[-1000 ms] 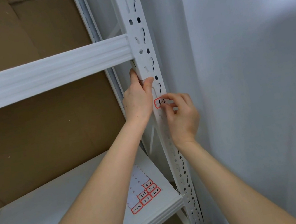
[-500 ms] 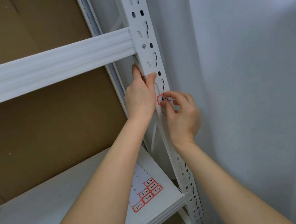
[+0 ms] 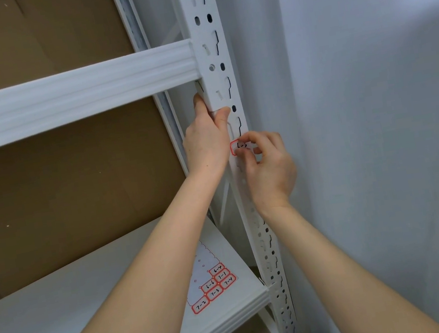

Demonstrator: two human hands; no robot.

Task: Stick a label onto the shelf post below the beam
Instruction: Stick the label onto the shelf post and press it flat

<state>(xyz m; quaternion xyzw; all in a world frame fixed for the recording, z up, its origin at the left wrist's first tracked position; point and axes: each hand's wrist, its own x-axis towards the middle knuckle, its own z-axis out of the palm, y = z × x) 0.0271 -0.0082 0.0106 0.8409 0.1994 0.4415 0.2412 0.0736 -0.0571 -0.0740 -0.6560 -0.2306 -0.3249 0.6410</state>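
A white slotted shelf post [image 3: 208,32] rises at centre right, and a white ribbed beam [image 3: 69,95] joins it from the left. My left hand [image 3: 206,136] grips the post just under the beam, thumb on its front face. Lower on the post sits a small red-bordered label [image 3: 238,146] with handwriting. My right hand [image 3: 269,170] pinches this label against the post between thumb and fingertips, which hide its right part.
A label sheet [image 3: 213,286] with several red-bordered labels lies on the white lower shelf [image 3: 64,320]. Brown cardboard [image 3: 57,186] backs the rack. A pale wall [image 3: 362,114] stands close on the right of the post.
The view has tilted slightly, so beam and post sit lower in frame. Both hands stay on the post, and the right hand still holds the label in the same spot.
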